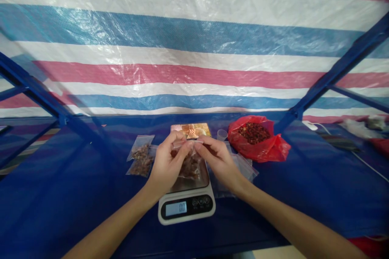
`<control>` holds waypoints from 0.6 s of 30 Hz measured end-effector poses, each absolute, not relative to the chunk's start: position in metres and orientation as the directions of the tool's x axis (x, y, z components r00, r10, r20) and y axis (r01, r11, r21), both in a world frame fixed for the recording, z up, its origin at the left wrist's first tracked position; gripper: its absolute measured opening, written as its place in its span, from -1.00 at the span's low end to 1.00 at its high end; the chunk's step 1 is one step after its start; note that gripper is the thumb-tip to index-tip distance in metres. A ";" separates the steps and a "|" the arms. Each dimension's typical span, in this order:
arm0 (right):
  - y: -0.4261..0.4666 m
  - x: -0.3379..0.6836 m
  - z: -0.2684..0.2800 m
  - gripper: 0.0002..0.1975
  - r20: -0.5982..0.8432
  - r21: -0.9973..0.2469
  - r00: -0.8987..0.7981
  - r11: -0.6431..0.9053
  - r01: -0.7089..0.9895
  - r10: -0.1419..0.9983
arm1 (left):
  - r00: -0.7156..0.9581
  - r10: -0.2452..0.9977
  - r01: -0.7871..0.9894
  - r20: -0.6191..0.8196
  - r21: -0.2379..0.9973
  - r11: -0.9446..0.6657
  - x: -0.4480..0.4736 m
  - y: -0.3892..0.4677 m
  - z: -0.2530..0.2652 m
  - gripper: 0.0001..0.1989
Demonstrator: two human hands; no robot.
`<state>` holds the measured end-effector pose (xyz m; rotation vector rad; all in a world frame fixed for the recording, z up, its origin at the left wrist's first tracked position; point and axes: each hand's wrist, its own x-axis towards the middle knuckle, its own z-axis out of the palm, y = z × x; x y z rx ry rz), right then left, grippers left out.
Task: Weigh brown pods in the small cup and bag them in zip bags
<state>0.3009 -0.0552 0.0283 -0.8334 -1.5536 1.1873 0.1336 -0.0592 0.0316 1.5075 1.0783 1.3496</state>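
Observation:
Between my two hands hangs a clear zip bag (191, 166) with brown dried pieces inside. My left hand (168, 158) pinches the left part of its top edge, and my right hand (217, 158) pinches the right part close by. Under the bag is a white digital kitchen scale (187, 214) whose display reads 0.0. Whether the bag touches the scale's plate I cannot tell. Left of my left hand lie filled zip bags (141, 158) with similar brown pieces.
A red plastic bag (258, 137) of dark red dried pieces stands open at right. Nearby are a small clear cup (222, 134) and flat clear zip bags (244, 166). A picture card (197, 129) lies behind the scale. Blue metal braces (343, 64) flank the blue shelf (91, 194).

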 end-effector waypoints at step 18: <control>-0.059 0.321 0.014 -0.61 0.213 -0.973 -0.153 0.194 -0.127 0.965 | 0.053 0.962 -0.013 0.267 0.964 -0.267 0.130 -0.066 0.033 -0.71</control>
